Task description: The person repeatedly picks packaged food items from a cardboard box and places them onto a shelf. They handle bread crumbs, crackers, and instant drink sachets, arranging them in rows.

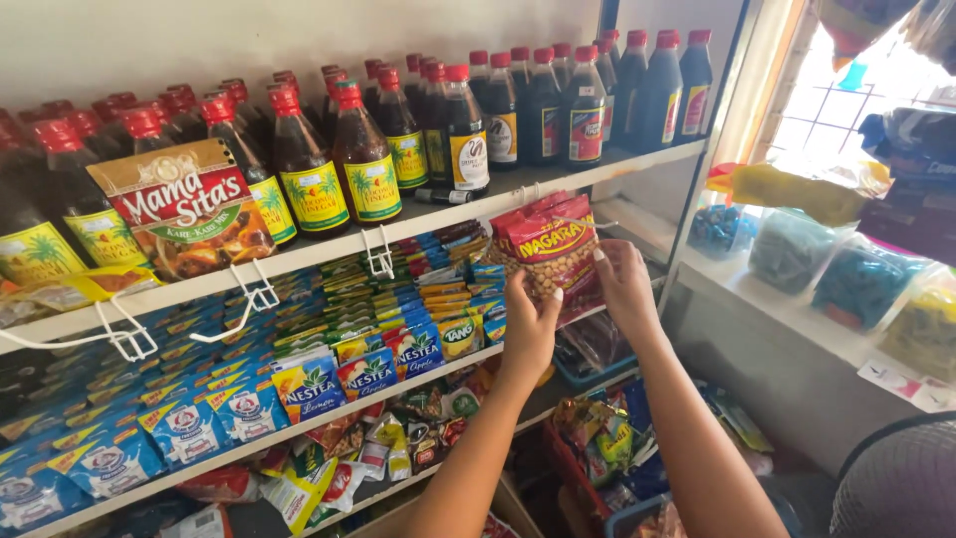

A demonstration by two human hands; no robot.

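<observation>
A red snack packet with a clear window of nuts (554, 251) hangs at the front of the upper shelf (329, 249), with more red packets behind it. My left hand (531, 321) grips its lower left edge. My right hand (624, 284) holds its right side, fingers behind the packet. Both forearms reach up from the bottom of the view.
Dark sauce and vinegar bottles with red caps (363, 149) line the upper shelf. An orange sauce-mix packet (189, 204) hangs at left beside white wire hooks (378, 261). Drink-mix sachets (309, 384) fill the middle shelf. Candy bags (861, 284) sit on the right counter.
</observation>
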